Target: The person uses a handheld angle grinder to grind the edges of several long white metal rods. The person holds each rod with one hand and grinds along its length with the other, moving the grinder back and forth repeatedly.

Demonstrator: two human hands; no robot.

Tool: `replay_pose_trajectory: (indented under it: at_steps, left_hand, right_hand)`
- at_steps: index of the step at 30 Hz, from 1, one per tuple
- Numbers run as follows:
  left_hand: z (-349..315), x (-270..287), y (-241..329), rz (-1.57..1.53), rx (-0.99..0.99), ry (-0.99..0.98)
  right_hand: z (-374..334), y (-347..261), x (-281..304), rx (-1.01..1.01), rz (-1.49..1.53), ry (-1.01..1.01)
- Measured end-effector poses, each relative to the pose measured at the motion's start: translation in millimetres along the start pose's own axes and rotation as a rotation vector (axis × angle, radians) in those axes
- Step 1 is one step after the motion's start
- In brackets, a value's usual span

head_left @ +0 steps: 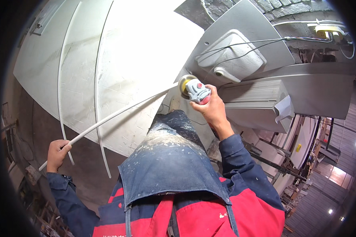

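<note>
A long thin white strip slants over the edge of a white sheet-topped table. My left hand is closed around its lower left part, with a short end poking out past the fist. In my right hand is an angle grinder with a grey and red body. Its round disc, yellowish at the middle, is right by the strip's far end; whether they touch I cannot tell. Two more thin white strips lie across the table, their near ends hanging over its edge.
The large white table fills the far left. To the right stand a stack of grey-white panels and a grey panel with a white moulded basin. Cables run over it to a yellow power strip.
</note>
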State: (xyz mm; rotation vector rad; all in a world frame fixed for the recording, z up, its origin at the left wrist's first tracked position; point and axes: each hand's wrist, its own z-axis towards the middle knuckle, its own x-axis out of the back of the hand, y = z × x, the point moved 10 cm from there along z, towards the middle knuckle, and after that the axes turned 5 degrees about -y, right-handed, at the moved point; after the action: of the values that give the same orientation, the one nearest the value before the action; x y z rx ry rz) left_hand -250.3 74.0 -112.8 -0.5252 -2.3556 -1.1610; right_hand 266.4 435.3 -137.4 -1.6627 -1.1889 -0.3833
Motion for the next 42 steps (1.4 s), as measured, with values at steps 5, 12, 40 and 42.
replay_pose_trajectory:
  at_steps: [5, 12, 40, 42]
  left_hand:
    - [-1, 1, 4, -0.005, -0.012, 0.004]
    - [-5, -2, 1, -0.009, 0.046, -0.001]
    - [-7, -6, 1, -0.015, 0.088, -0.037]
    - [-8, -5, 1, -0.024, 0.091, -0.040]
  right_hand:
    - [7, 6, 14, -0.013, 0.096, 0.079]
    - [-39, -54, -54, 0.136, 0.083, -0.210]
    - [-12, 12, -25, -0.015, 0.233, 0.057]
    - [-13, 7, -30, -0.013, 0.241, 0.009]
